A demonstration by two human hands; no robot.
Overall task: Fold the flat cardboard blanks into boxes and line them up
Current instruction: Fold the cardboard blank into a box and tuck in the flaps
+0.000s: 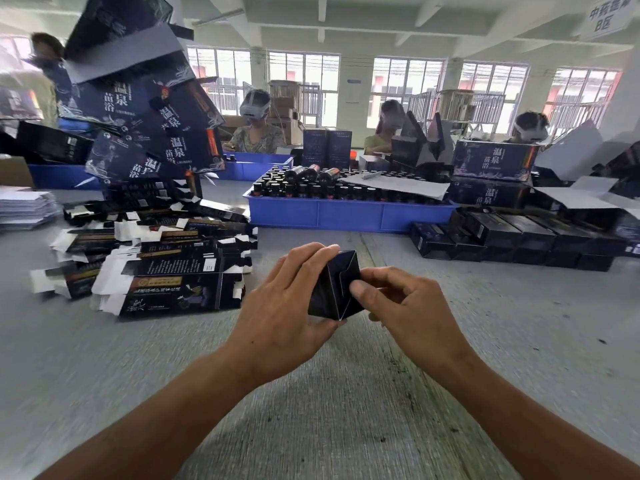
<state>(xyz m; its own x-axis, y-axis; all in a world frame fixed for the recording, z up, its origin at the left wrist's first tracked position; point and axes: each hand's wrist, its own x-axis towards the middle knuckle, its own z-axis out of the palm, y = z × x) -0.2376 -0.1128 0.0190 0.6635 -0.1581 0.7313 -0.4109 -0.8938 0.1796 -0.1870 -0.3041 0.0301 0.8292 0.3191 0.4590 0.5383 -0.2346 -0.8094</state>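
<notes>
while a row of finished dark cardboard boxes (512,242) waits far right and flat dark blanks (166,271) remain piled left, both hands, left hand (287,303) and right hand (405,303), grip a half-folded dark box (334,289) over the grey tabletop (346,410), pressing its end flap.

Lighting: bright daylight from far windows (408,88), overexposed. Shadows: soft. Edges: wide-angle bending. Blur: left boxes (138,98), table (104,358) margins.
</notes>
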